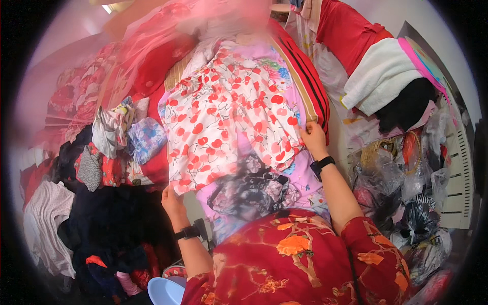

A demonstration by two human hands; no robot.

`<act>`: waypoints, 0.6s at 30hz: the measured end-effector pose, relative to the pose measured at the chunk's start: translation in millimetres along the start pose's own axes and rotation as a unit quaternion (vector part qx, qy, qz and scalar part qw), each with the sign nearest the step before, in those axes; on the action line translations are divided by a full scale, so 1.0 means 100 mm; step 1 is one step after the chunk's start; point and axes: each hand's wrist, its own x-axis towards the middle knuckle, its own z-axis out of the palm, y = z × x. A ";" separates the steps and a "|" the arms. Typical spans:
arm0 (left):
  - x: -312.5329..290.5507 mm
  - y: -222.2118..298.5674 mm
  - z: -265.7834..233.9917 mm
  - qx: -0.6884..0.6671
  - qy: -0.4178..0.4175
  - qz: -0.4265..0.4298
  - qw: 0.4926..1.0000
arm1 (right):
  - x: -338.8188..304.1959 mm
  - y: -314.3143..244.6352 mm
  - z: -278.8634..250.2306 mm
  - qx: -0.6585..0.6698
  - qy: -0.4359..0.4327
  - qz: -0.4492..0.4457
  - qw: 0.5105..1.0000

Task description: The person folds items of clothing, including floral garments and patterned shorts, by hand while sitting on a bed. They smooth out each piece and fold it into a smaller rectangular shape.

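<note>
— Well, what sits closest to the camera?

— A red sleeve and front with orange flowers point(295, 259), the person's own clothing, and a pale blue basin rim point(165, 291) at the lower edge. Both wrists carry dark bands.

— And the left hand?

— The left hand point(173, 199) grips the lower left corner of the white cloth with red cherries point(229, 119). The fingers are curled under the hem, thumb on top, so it looks like a pinch on the fabric's edge.

— The right one?

— The right hand point(312, 138) rests on that same cloth's right edge, fingers pressed together and bent onto it; whether they grip it or only press, I cannot tell.

— Where does the cloth lie?

— Spread across a pink garment point(300, 168), over a dark floral piece point(254, 190), atop the middle of the heap in front of the person.

— Around it?

— To the left, a jumble of dark and patterned clothes point(107, 168). To the right, clear plastic bags point(406, 188) stuffed with things. Farther back, a red and white folded blanket point(371, 61) and blurred red fabric point(152, 46).
</note>
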 end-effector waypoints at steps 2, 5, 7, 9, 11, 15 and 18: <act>-0.05 -0.03 -0.01 0.041 -0.019 0.021 0.999 | -0.03 0.04 0.09 0.034 -0.071 0.047 0.996; -0.12 -0.06 0.03 0.051 -0.043 0.076 0.995 | -0.01 0.18 0.11 0.082 -0.078 0.046 0.993; -0.16 -0.03 0.05 0.083 -0.033 0.064 0.994 | 0.05 0.31 0.08 0.091 0.035 0.017 0.995; -0.12 -0.08 -0.05 0.082 -0.028 0.044 0.995 | 0.12 0.44 -0.04 0.220 0.046 0.095 0.970; -0.04 -0.12 0.10 0.072 -0.045 0.020 0.996 | 0.15 0.96 -0.13 0.179 0.095 0.090 0.975; 0.16 -0.28 -0.23 0.090 0.017 0.017 0.996 | -0.01 0.48 -0.09 0.049 0.151 0.035 0.987; 0.19 -0.24 0.00 0.176 -0.027 0.092 0.980 | -0.04 0.28 -0.01 0.213 0.008 0.016 0.977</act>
